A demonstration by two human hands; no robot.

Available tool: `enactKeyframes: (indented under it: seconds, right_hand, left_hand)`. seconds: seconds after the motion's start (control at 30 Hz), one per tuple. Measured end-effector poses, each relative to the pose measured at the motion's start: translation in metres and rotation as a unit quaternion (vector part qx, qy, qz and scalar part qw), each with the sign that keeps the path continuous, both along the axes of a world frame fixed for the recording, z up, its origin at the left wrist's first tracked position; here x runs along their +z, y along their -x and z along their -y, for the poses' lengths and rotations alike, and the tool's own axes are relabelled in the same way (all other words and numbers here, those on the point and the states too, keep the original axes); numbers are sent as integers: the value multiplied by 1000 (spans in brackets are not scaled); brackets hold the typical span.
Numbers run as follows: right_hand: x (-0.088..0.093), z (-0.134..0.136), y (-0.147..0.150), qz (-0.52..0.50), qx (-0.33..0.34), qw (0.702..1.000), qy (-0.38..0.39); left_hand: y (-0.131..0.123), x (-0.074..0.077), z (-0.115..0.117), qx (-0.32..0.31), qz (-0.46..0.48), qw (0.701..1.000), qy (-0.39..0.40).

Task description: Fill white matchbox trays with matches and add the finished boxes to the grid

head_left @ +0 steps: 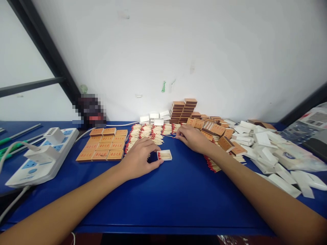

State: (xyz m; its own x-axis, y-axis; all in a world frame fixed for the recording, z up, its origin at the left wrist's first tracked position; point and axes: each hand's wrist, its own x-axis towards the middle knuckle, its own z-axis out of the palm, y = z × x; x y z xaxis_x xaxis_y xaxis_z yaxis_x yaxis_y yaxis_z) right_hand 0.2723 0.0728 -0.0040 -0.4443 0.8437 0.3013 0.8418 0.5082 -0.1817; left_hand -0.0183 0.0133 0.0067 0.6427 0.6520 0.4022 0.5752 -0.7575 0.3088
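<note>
My left hand (140, 157) rests on the blue table (178, 194), its fingers curled round the left end of a small white matchbox tray (165, 155) partly filled with red-tipped matches. My right hand (192, 137) reaches further back and pinches at the loose red-tipped matches (150, 132) spread along the table's rear. Whether it grips any match is hard to see.
Orange filled matchboxes (104, 147) lie in flat rows at left. A stack of orange box sleeves (182, 110) and a loose pile stand at the back. White empty trays (265, 149) are heaped at right. A white power strip (41, 156) with plugs sits far left.
</note>
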Motion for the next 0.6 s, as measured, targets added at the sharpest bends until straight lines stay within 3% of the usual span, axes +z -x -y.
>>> enactKeyframes:
  seconds: [0.23,0.43,0.6]
  right_hand:
    - [-5,-4,-2,4,-25,999,-46]
    - [-9,-9,-4,2,-36,999,-16]
    - [3,1,-4,-10,-25,1000,-14]
  left_hand:
    - [0,-1,0,-1,4,1000,0]
    - [0,-1,-1,2,0,1000,-2]
    - [0,-1,-1,7,1,1000,-7]
